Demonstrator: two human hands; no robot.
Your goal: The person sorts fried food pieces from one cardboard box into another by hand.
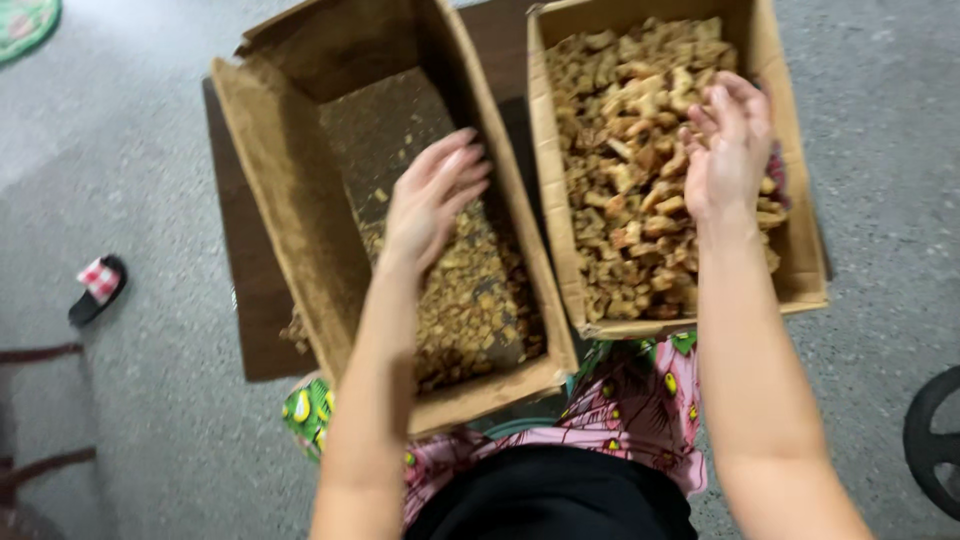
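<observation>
Head view, looking straight down: my left hand (432, 200) hovers over the left cardboard box (290, 210), fingers stretched out flat and loosely together, palm down, holding nothing that I can see. Just beneath it lies a shallow layer of small brown pieces (470, 310), heaped toward the end of the box nearest me, while the far end shows bare cardboard floor. My right hand (727, 150) is over the right cardboard box (800, 270), fingers curled upward and loosely open, palm turned toward the left; whether a piece sits in the cupped palm I cannot tell. Under it and to its left the larger tan chunks (625, 170) fill that box almost to the rim. Both boxes run lengthwise away from me, side by side and touching at their near corners. Each hand is nearest its own box, and the right is closer to its pile. A red-and-white slipper (98, 288) lies on the grey floor (150, 420), well apart to the left.
</observation>
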